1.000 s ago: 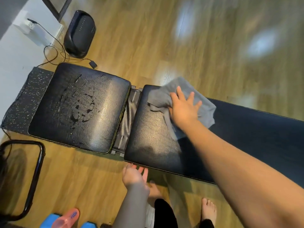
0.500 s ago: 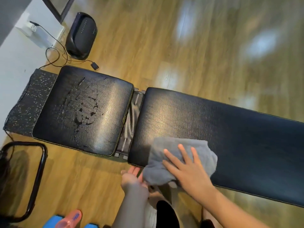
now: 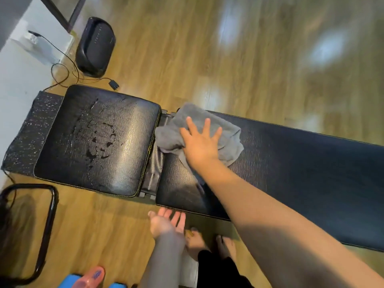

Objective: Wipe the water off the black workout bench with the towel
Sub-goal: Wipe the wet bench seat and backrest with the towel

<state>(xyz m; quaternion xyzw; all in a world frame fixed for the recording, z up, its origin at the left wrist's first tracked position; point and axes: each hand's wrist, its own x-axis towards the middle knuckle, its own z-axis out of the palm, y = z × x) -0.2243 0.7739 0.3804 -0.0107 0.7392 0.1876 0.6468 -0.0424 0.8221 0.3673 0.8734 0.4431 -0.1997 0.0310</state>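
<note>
Now towel (image 3: 199, 129) back at far edge.

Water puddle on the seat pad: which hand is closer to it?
Right. The right hand presses flat on the grey towel just across the pad gap from the water puddle. The left hand hangs open below the bench edge, off the pads.

The workout bench (image 3: 301, 167) is black with a fine crackled grain and thin yellow piping along the seat pad's edge. The towel (image 3: 209, 129) is plain grey. Under the bench's end lies a black mat (image 3: 22, 142) flecked with white. The floor (image 3: 228, 59) is honey-brown wood plank. A black speaker (image 3: 95, 46) trails a black cable (image 3: 62, 67). The spray bottle (image 3: 91, 277) is coral pink.
</note>
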